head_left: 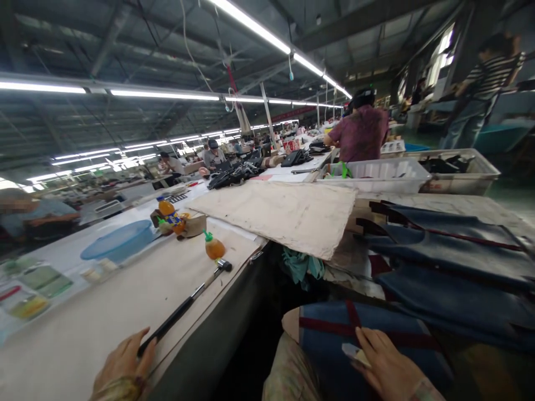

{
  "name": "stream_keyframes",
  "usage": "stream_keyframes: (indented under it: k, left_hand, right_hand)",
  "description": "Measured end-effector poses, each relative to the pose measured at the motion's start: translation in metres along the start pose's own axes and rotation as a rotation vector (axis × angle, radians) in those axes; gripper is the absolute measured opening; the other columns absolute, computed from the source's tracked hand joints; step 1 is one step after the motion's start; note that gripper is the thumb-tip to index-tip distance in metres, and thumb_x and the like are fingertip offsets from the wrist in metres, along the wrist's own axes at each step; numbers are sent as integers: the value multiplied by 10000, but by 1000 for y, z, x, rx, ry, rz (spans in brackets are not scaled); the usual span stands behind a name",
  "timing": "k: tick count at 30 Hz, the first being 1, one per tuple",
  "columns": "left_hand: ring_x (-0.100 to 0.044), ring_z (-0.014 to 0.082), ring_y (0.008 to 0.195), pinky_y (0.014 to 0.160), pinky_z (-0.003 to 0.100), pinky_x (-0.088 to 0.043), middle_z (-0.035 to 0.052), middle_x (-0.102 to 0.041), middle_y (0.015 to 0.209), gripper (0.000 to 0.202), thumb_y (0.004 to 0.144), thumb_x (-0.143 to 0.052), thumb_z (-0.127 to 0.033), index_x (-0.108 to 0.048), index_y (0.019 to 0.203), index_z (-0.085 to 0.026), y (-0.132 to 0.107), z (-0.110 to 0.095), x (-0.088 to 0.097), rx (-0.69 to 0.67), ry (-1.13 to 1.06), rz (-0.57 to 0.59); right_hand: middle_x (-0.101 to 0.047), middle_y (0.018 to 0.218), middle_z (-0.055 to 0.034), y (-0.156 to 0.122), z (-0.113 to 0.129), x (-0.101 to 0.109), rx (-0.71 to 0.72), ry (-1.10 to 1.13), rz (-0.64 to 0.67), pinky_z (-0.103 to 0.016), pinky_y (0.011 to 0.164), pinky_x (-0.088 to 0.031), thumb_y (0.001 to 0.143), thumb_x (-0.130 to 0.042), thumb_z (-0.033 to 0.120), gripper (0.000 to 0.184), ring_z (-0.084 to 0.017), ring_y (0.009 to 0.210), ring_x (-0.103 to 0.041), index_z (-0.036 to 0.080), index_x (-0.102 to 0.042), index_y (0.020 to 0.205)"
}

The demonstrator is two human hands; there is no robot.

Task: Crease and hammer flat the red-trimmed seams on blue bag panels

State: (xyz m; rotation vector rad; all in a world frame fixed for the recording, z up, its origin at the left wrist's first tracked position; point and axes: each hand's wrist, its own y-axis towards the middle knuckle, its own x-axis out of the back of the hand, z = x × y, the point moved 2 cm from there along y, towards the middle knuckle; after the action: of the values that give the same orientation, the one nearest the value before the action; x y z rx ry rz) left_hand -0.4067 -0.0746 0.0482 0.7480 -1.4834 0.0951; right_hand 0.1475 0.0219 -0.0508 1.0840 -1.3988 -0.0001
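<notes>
My left hand (124, 363) is at the lower left, its thumb and finger on either side of a hammer's handle end. The hammer (179, 309) lies slantwise along the table edge, with a black grip and a metal head pointing away. My right hand (387, 359) is closed around a small pale, flat piece (355, 354); its exact kind is unclear. That hand rests over a dark blue leather-like panel (326, 329) with crossing dark red strips, lying by my knee. Several similar blue panels (443, 245) are layered on the surface to the right.
Near the hammer head stands an orange bottle with a green nozzle (214, 248). A blue basin lid (121, 240) lies farther left. Ahead is a cream sheet (276, 214), overhanging a dark gap between tables. Plastic bins (376, 177) and a person in a maroon shirt (361, 133) are beyond.
</notes>
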Motion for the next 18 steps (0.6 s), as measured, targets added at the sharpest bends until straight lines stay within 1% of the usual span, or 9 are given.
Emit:
stream_keyframes:
  k: [2, 4, 6, 8, 11, 12, 14, 16, 18]
  left_hand:
    - [-527, 246, 979, 913, 381, -395, 97, -571, 1053, 478, 794, -280, -480, -538, 1057, -175, -10, -30, 4, -81, -84, -76]
    - [-520, 229, 994, 943, 361, -376, 106, -577, 1037, 426, 794, -344, -447, -553, 1033, -165, -20, -81, 3, -218, -217, -78]
    - [-509, 197, 1026, 957, 326, -373, 75, -590, 1036, 361, 807, -359, -395, -568, 1028, -201, -34, -144, -4, -369, -356, -14]
    - [-509, 180, 1036, 945, 304, -387, 59, -589, 1058, 341, 812, -361, -361, -585, 1032, -228, -52, -207, -15, -466, -442, 63]
    - [-500, 186, 1051, 925, 307, -406, 64, -570, 1105, 356, 800, -395, -360, -578, 1076, -229, -82, -281, -30, -587, -543, 191]
    - [-502, 189, 1046, 912, 316, -415, 63, -566, 1114, 354, 796, -405, -358, -575, 1080, -231, -91, -298, -34, -604, -556, 235]
    - [-498, 204, 1050, 886, 344, -425, 62, -561, 1131, 348, 779, -434, -344, -573, 1080, -235, -104, -318, -40, -614, -549, 296]
    - [-487, 220, 1067, 868, 365, -426, 64, -558, 1145, 343, 769, -451, -335, -577, 1073, -238, -109, -323, -44, -598, -525, 310]
    - [-475, 229, 1087, 874, 375, -418, 69, -558, 1151, 354, 771, -444, -341, -579, 1080, -233, -109, -320, -46, -572, -505, 293]
  right_hand:
    - [-601, 952, -104, 0, 2, -1, -19, -22, -30, -245, 647, -505, 746, -543, 438, 431, -198, 869, -527, 101, -595, 1011]
    - [-605, 959, -111, 4, 6, 2, -41, -45, -63, -240, 646, -509, 742, -542, 475, 465, -202, 878, -534, 90, -609, 994]
    - [-606, 969, -112, 8, 8, 6, -37, -30, -69, -233, 673, -511, 740, -545, 480, 476, -197, 885, -541, 87, -614, 1000]
    - [-607, 981, -101, 8, 6, 10, -27, 27, -41, -230, 721, -509, 744, -549, 446, 447, -183, 893, -549, 105, -611, 1027]
    - [-605, 1002, -74, -6, -12, 13, -137, 126, 42, -256, 789, -498, 753, -512, 295, 335, -171, 911, -558, 167, -612, 1046]
    - [-605, 1005, -69, -15, -22, 13, -213, 151, 64, -276, 802, -495, 750, -481, 255, 322, -174, 915, -562, 186, -619, 1032]
    - [-611, 990, -77, -34, -43, 17, -391, 185, 67, -317, 804, -495, 750, -417, 243, 323, -190, 910, -572, 197, -641, 978]
    - [-614, 979, -90, -51, -63, 27, -589, 232, 41, -330, 792, -496, 778, -359, 315, 352, -203, 890, -586, 189, -648, 935]
    - [-621, 968, -79, -60, -75, 41, -804, 306, 37, -323, 771, -496, 796, -319, 402, 398, -206, 852, -600, 205, -641, 923]
